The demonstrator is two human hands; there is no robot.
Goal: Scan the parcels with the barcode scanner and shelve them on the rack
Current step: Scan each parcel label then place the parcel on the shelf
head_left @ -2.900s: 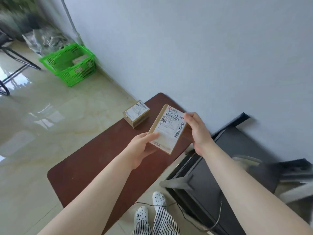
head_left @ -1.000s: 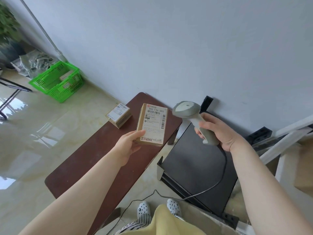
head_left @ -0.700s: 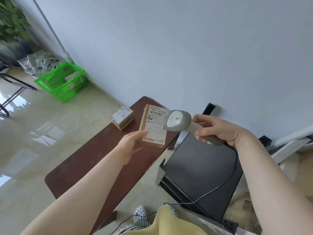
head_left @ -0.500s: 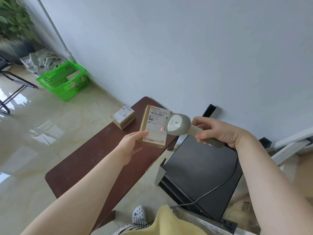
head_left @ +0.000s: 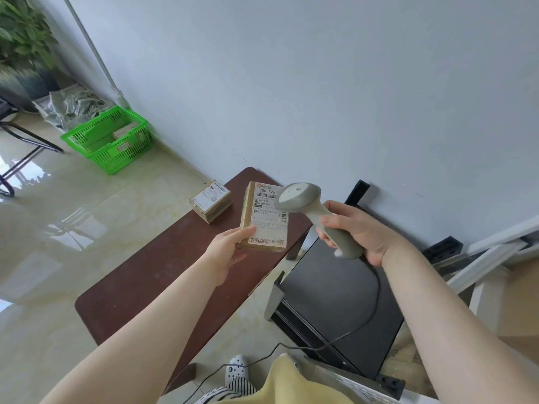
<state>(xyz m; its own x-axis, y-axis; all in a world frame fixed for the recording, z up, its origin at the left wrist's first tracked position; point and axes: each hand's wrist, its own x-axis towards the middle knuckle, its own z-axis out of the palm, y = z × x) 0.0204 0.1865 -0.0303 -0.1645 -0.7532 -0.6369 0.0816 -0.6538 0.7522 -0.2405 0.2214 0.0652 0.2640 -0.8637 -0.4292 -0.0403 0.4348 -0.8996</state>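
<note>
The left hand (head_left: 226,248) holds a parcel (head_left: 264,218) above the desk (head_left: 151,281), fingers grasping its lower edge. The right hand (head_left: 357,231) grasps the scanner (head_left: 312,211), whose head is over the label. A second parcel (head_left: 210,201) waits on the desk; shelving is not yet done.

A brown cardboard parcel (head_left: 264,221) with a white shipping label is held upright above the desk. A grey barcode scanner (head_left: 316,217) is raised just beside it, its head overlapping the label. A second, smaller labelled parcel (head_left: 210,200) lies on the desk.
</note>
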